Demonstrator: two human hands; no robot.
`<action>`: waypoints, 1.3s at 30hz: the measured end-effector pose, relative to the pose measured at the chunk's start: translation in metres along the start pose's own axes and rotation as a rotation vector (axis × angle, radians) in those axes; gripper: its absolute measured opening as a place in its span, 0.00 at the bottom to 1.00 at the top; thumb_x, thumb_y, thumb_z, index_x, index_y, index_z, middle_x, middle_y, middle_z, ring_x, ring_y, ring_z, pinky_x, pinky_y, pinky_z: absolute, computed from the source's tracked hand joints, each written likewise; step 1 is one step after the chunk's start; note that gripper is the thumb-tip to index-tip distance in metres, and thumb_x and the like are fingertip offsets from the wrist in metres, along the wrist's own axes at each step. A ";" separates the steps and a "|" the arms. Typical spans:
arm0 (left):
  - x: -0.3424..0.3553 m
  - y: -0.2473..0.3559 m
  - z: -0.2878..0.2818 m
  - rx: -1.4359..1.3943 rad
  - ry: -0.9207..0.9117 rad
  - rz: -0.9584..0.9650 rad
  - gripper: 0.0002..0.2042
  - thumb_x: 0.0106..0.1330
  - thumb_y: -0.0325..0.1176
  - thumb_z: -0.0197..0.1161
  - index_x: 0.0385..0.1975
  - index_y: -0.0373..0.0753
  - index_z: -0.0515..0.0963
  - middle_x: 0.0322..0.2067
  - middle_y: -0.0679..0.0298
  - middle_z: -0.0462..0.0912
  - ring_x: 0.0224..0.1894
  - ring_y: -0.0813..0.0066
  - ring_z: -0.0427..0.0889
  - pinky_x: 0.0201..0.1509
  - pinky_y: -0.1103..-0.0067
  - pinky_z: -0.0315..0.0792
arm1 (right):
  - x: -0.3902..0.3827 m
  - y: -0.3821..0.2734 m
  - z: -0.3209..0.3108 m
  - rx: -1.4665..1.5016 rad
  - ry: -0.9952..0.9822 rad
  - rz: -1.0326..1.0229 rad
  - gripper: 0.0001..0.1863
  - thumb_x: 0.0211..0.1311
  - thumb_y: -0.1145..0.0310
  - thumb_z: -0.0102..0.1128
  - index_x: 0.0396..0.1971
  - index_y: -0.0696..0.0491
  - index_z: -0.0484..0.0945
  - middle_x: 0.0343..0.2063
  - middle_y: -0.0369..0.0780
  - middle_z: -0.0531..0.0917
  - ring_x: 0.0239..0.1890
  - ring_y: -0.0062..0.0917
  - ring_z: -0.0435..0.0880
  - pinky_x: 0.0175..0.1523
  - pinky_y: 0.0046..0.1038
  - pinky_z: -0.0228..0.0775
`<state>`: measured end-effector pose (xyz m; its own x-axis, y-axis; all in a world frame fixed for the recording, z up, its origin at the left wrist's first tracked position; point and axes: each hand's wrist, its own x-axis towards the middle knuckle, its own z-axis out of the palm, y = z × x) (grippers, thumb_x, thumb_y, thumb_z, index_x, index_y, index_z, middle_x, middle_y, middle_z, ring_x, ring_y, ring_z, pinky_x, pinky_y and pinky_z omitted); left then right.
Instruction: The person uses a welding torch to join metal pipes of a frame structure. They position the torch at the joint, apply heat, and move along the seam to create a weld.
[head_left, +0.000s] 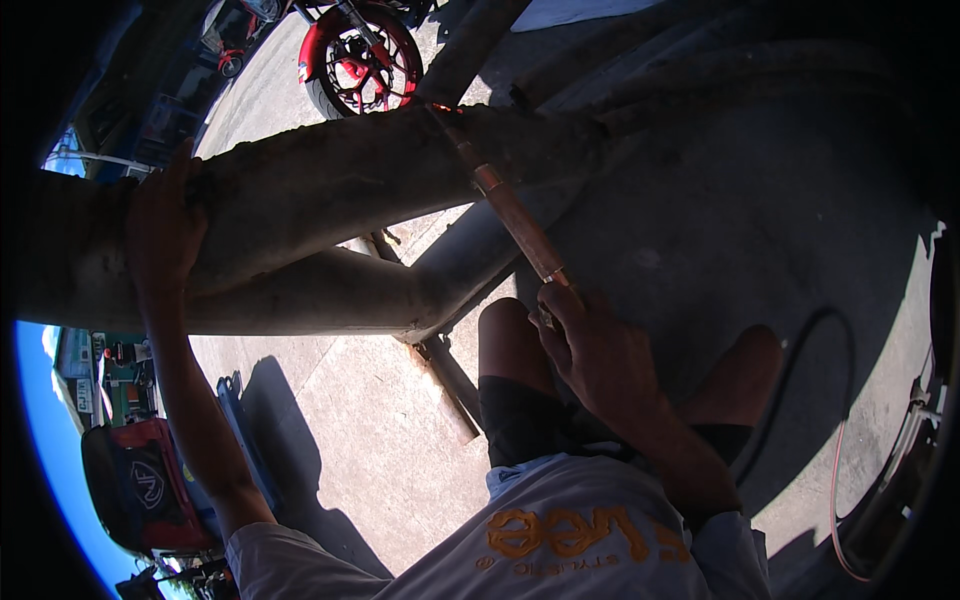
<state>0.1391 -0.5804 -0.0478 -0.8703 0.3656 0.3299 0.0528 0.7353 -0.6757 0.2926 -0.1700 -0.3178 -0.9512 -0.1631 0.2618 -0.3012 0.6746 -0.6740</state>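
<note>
A thick, dark metal pipe crosses in front of me, with rough marks along its upper edge. My left hand rests against its left part, thumb apart and fingers stretched up over the surface. In my closed right hand is the lower end of a long, copper-coloured tubular tool with a brass-like collar. The tool slants up and left, its thin tip at the pipe's upper edge, where a small orange glow shows. Whether the tip touches the pipe I cannot tell.
A second pipe runs below the first and meets a slanting one. A motorcycle's red front wheel stands beyond. Behind my left arm is a dark red and black box-like thing. A thin pinkish hose lies at right.
</note>
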 end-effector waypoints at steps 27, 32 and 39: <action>0.000 0.002 0.000 0.036 0.011 0.005 0.35 0.66 0.24 0.70 0.76 0.47 0.74 0.56 0.57 0.90 0.62 0.52 0.87 0.72 0.55 0.77 | 0.003 0.000 0.004 -0.019 0.021 -0.007 0.13 0.78 0.57 0.68 0.52 0.44 0.77 0.36 0.44 0.86 0.29 0.40 0.92 0.29 0.40 0.86; 0.002 -0.001 0.003 -0.018 -0.032 -0.012 0.39 0.66 0.25 0.69 0.81 0.50 0.69 0.58 0.54 0.87 0.63 0.50 0.85 0.75 0.55 0.73 | 0.005 0.001 0.004 -0.013 0.031 -0.017 0.13 0.77 0.57 0.69 0.51 0.43 0.77 0.36 0.44 0.86 0.28 0.40 0.91 0.28 0.40 0.86; 0.000 0.002 0.001 0.015 0.000 -0.001 0.39 0.66 0.25 0.69 0.81 0.50 0.70 0.58 0.52 0.87 0.65 0.49 0.83 0.76 0.55 0.72 | 0.004 0.004 0.007 -0.071 0.033 -0.032 0.14 0.76 0.56 0.70 0.53 0.43 0.78 0.37 0.43 0.86 0.26 0.36 0.91 0.26 0.37 0.85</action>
<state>0.1386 -0.5790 -0.0500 -0.8703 0.3653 0.3304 0.0450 0.7270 -0.6852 0.2871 -0.1733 -0.3238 -0.9382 -0.1619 0.3058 -0.3244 0.7191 -0.6145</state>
